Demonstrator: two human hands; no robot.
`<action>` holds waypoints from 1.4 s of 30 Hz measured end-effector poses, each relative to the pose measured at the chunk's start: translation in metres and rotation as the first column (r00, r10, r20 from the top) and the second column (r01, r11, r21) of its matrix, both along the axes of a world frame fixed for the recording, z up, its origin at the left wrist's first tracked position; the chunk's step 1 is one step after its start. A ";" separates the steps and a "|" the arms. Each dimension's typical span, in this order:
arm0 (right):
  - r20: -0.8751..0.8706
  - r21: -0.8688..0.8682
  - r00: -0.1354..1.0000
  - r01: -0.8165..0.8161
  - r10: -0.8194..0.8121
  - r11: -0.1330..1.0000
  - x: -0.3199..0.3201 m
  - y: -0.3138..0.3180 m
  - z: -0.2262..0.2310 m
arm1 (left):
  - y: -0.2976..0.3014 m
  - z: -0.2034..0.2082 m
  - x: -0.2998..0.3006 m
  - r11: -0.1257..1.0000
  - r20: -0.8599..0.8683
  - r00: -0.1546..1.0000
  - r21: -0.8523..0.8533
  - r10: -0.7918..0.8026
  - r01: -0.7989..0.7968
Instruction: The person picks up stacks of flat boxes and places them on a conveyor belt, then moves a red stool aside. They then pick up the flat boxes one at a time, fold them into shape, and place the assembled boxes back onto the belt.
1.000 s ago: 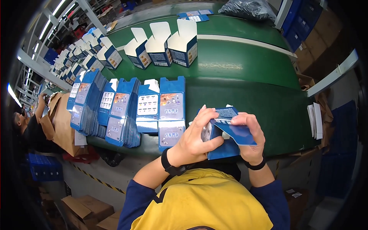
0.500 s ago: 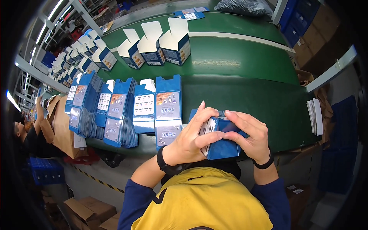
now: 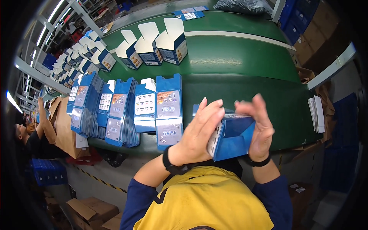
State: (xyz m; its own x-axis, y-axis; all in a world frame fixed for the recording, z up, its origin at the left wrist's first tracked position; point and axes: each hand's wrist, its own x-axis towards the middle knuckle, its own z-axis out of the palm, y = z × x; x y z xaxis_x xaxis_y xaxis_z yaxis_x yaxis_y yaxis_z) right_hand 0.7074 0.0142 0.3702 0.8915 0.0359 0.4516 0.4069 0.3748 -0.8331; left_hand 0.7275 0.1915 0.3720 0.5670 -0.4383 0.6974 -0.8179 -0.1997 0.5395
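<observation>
A blue folding carton (image 3: 230,147) stands tilted before me at the near edge of the green bench, partly folded into a box, its upper side showing a hollow. Along its left wall lies my left hand (image 3: 201,132), gripping it with straight fingers; the thumb is hidden. My right hand (image 3: 262,128) is at the right wall, its palm beside the carton and its fingers raised, apart and a little blurred. Left of my hands, flat blue cartons (image 3: 168,103) lie fanned out in a row of stacks (image 3: 122,107).
Several erected cartons with raised white flaps (image 3: 171,42) stand on the green conveyor (image 3: 218,53), with more farther left. A black plastic bag (image 3: 243,5) lies at the far edge. White sheets (image 3: 316,115) stand at the right end. Another person (image 3: 38,132) is at the left.
My thumbs have left the middle of the carton and my hands have moved apart to its sides. The right fingers have lifted and spread. The carton's hollow now shows more.
</observation>
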 end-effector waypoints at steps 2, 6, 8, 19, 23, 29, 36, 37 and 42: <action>-0.089 0.071 0.982 0.173 -0.166 0.982 0.004 0.021 0.010 | -0.010 -0.003 -0.002 1.000 -0.028 0.999 -0.004 0.019 -0.019; 0.019 -0.174 0.975 0.221 -0.221 0.960 -0.002 0.013 0.020 | -0.009 -0.025 0.006 0.995 -0.066 0.992 -0.020 -0.103 0.102; -0.013 -0.167 0.980 0.196 -0.201 0.966 0.001 0.014 0.023 | -0.010 -0.025 0.003 0.992 -0.043 0.992 -0.048 -0.115 0.113; -0.123 0.962 0.933 0.028 0.338 0.272 0.007 0.016 0.017 | -0.005 -0.025 -0.002 0.976 -0.119 0.969 -0.068 -0.215 0.208; -0.322 0.133 0.941 0.154 -0.105 0.979 0.027 0.007 0.003 | -0.015 -0.017 -0.005 0.983 -0.241 0.958 -0.130 -0.157 0.128; -0.554 0.248 0.726 -0.324 0.408 0.913 0.035 -0.022 0.008 | 0.013 -0.005 0.014 0.978 0.478 0.871 0.207 -0.113 0.013; -0.530 -0.325 0.840 -0.324 0.112 0.889 0.144 -0.014 0.007 | 0.100 0.017 0.041 0.612 0.126 0.786 0.556 0.606 -0.562; -0.255 -0.404 0.966 -0.144 0.041 0.903 0.172 -0.008 -0.009 | 0.118 0.001 0.038 0.441 0.293 0.648 0.535 0.703 -0.721; -0.024 -0.500 0.979 0.164 -0.203 0.851 0.277 0.036 -0.074 | 0.141 -0.027 0.018 0.328 0.031 0.527 0.751 0.849 -0.573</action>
State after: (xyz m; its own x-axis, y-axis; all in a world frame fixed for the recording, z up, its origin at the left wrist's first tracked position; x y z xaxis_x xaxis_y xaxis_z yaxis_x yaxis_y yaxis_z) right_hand 0.9840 0.0506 0.2966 0.9337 0.0692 0.3514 0.3581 -0.1680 -0.9184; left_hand 0.7459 0.3329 0.3449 0.9877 0.0491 0.1487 0.0217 -0.9834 0.1803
